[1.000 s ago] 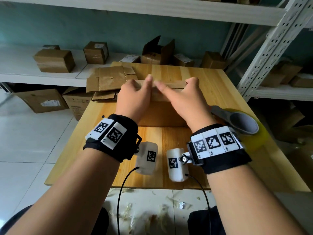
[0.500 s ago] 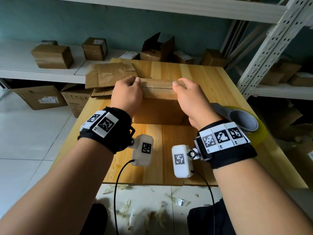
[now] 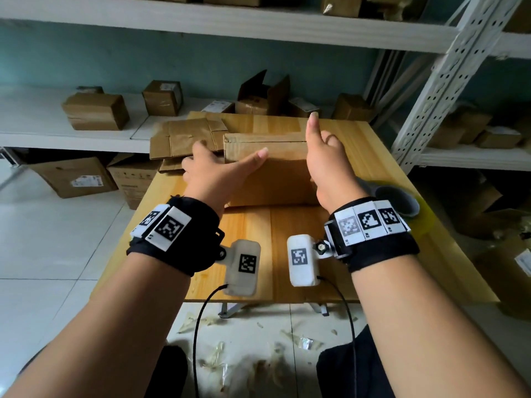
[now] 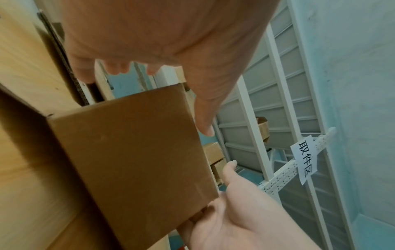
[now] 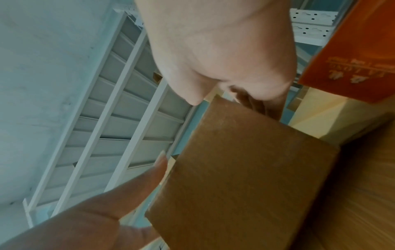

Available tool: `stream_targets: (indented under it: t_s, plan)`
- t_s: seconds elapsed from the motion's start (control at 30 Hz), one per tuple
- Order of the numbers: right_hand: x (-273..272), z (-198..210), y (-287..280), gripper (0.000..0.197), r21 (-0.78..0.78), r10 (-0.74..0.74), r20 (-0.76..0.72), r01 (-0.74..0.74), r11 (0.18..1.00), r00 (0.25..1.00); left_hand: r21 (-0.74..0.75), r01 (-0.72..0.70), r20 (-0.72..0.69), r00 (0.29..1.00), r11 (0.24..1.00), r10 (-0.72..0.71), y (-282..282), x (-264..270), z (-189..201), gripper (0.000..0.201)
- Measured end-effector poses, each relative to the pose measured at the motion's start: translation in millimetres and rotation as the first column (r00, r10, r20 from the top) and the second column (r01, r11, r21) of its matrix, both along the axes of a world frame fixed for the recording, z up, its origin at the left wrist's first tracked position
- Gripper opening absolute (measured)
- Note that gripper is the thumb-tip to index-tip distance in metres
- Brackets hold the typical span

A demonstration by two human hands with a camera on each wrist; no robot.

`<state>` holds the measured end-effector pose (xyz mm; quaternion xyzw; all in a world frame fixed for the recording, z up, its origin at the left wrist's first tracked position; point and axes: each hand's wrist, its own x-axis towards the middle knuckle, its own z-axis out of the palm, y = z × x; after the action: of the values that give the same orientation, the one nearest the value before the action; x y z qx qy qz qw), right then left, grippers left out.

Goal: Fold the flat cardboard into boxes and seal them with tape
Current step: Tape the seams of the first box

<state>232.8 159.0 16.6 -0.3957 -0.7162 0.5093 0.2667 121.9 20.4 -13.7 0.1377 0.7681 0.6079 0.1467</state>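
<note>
The folded cardboard box (image 3: 267, 168) stands on the counter (image 3: 290, 124) between both grips: left hand (image 3: 218, 170) and right hand (image 3: 327, 162) spread, flanking its ends, clasping nothing. Press the sides squarely, keeping flaps flush, before fetching the tape roll (image 3: 402, 205) beside the right wrist

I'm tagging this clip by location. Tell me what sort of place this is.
Probably a parcel storeroom or pickup point. White metal shelving lines the walls, loaded with small cardboard parcels, several with shipping labels. A handwritten sign on a shelf post reads "取件区", pickup area. A wooden table serves as the packing bench.
</note>
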Motion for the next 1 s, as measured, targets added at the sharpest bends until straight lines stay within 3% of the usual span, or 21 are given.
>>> stream_targets:
  t_s: [0.07, 0.13, 0.2, 0.3, 0.4, 0.53, 0.63, 0.73, 0.87, 1.0]
  plan:
    - [6.2, 2.3, -0.9, 0.08, 0.009, -0.014, -0.035, 0.015, 1.0, 0.999, 0.044, -0.142, -0.091, 0.985, 0.989, 0.146, -6.1, 8.3, 1.4, 0.118]
    - [10.2, 4.5, 0.8, 0.081, -0.003, -0.044, -0.068, 0.044, 0.999, 0.997, 0.197, -0.256, -0.184, 0.939, 0.947, 0.292, -8.4, 11.7, 2.4, 0.067]
    - [17.6, 7.2, 2.5, 0.084, -0.013, -0.086, -0.106, 0.085, 0.996, 0.991, 0.363, -0.204, -0.177, 0.943, 0.909, 0.283, -9.4, 15.0, 6.7, 0.032]
    - [31.9, 11.6, 2.2, 0.085, 0.013, -0.128, -0.153, 0.131, 0.991, 0.98, 0.483, -0.05, -0.016, 0.998, 0.874, 0.066, -10.6, 28.3, 9.0, 0.037]
    - [47.5, 7.8, 1.9, 0.079, 0.003, -0.171, -0.233, 0.176, 0.984, 0.957, 0.512, -0.005, 0.103, 0.993, 0.859, -0.055, -6.8, 51.1, 14.0, 0.035]
    - [70.2, -1.8, 0.0, 0.036, 0.097, -0.175, -0.238, 0.202, 0.974, 0.955, 0.405, 0.138, 0.152, 0.965, 0.904, -0.215, 5.8, 65.8, 11.7, 0.029]
    - [87.8, -10.2, 3.2, 0.023, 0.234, -0.192, -0.085, 0.207, 0.95, 0.978, 0.3, 0.28, 0.21, 0.913, 0.912, -0.349, 18.6, 72.4, -0.6, 0.028]
    - [100.8, -14.0, 13.8, 0.021, 0.359, -0.268, 0.075, 0.224, 0.906, 0.961, 0.202, 0.34, 0.276, 0.88, 0.918, -0.387, 31.3, 82.1, -5.9, 0.024]
    - [114.4, -19.6, 26.8, 0.045, 0.432, -0.254, 0.412, 0.057, 0.9, 0.875, 0.216, 0.308, 0.355, 0.859, 0.927, -0.368, 47.3, 84.1, -11.9, 0.017]
    - [113.5, -31.4, 31.4, 0.06, 0.471, -0.222, 0.61, -0.123, 0.874, 0.761, 0.278, 0.24, 0.418, 0.841, 0.93, -0.342, 60.0, 80.4, -17.0, 0.017]
